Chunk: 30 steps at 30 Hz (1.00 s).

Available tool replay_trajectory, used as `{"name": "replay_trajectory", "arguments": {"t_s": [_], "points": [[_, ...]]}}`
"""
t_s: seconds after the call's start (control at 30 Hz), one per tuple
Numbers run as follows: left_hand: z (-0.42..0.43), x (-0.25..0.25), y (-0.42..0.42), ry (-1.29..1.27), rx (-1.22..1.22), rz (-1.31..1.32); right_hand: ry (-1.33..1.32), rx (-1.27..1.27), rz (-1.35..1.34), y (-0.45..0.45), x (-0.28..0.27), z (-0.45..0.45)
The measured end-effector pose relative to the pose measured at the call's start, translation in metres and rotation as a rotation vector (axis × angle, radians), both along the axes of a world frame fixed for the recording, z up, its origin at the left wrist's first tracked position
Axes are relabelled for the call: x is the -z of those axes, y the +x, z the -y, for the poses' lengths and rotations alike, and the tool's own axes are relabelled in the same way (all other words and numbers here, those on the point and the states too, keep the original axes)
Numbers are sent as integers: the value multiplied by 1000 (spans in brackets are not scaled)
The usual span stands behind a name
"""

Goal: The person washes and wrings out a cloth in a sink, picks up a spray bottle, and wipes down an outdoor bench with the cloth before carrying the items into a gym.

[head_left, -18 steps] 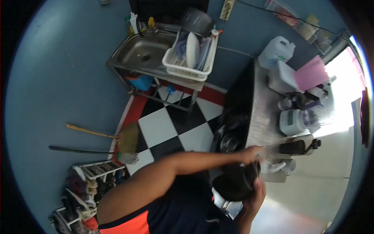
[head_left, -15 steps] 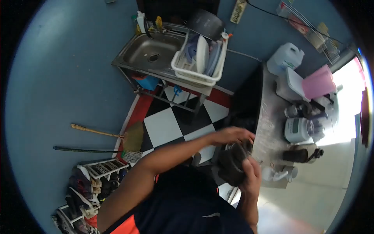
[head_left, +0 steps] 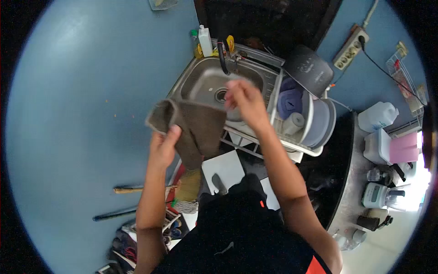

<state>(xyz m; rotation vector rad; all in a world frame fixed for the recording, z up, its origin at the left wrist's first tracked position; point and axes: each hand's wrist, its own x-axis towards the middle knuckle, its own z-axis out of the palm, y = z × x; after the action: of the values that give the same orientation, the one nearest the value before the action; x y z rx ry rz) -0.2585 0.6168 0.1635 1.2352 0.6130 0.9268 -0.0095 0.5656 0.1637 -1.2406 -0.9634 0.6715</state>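
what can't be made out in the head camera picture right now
All in the head view:
Left hand: most of its fingers are hidden behind the brown cloth.
Right hand: motion blur; whether the fingertips pinch anything small is unclear.
White appliance: its display is too small to read.
Clear container: cut off by the top edge, so its contents are uncertain.

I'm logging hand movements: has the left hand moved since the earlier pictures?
Yes: the left hand has moved away from the edge of the counter, to below the left corner of the sink in view.
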Motion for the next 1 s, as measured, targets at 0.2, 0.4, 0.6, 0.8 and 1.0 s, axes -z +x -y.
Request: {"name": "replay_trajectory", "arguments": {"t_s": [0.2, 0.4, 0.6, 0.8, 1.0], "points": [[-126, -31, -16, 111, -149, 76, -465, 384, 614, 156, 142, -193], [-211, -56, 40, 76, -296, -41, -608, 440, 867, 231, 249, -322], [-268, -36, 79, 165, -239, -228, -818, 107, 975, 228, 259, -322], [-306, 16, 117, 220, -137, -509, -766, 98, 968, 187, 285, -258], [-329, 72, 143, 175, 230, -621, -391, 23, 741, 154, 260, -245]]}}
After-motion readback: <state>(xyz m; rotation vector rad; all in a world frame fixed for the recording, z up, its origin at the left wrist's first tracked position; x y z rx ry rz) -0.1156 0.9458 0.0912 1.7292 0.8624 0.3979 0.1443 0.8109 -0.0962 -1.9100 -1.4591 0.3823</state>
